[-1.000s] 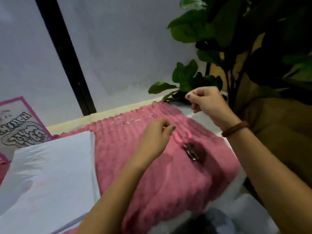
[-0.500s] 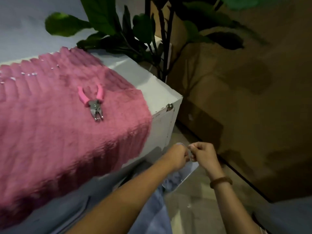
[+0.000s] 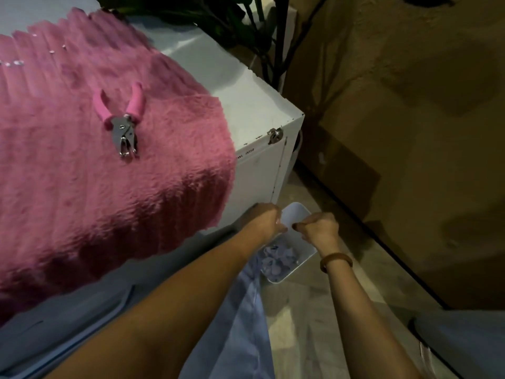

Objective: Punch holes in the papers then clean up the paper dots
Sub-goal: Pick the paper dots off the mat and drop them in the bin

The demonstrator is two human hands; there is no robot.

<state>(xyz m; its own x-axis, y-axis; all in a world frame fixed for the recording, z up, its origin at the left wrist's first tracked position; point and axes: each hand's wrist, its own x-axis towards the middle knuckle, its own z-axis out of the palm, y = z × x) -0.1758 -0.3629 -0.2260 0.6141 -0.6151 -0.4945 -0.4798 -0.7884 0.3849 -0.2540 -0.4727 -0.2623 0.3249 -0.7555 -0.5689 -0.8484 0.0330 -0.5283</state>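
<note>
A few tiny white paper dots (image 3: 13, 62) lie scattered at the far left on a fuzzy pink ribbed blanket (image 3: 82, 201) draped over a white counter (image 3: 246, 105). Further right on the blanket rests a metal hole punch with pink grips (image 3: 124, 127), handles spread, touched by neither hand. Below the counter's corner, the left hand (image 3: 266, 218) hangs over a small white rectangular bin (image 3: 293, 217) on the floor, its fingers (image 3: 281, 228) curled in tight. Whether they pinch anything is too small to tell. Crumpled pale paper (image 3: 276, 261) fills the bin. Just beside it, the right hand (image 3: 319, 228) – a brown band (image 3: 336, 259) on its wrist – has its fingers (image 3: 299, 227) curled too, thumb against forefinger; nothing shows between them.
</note>
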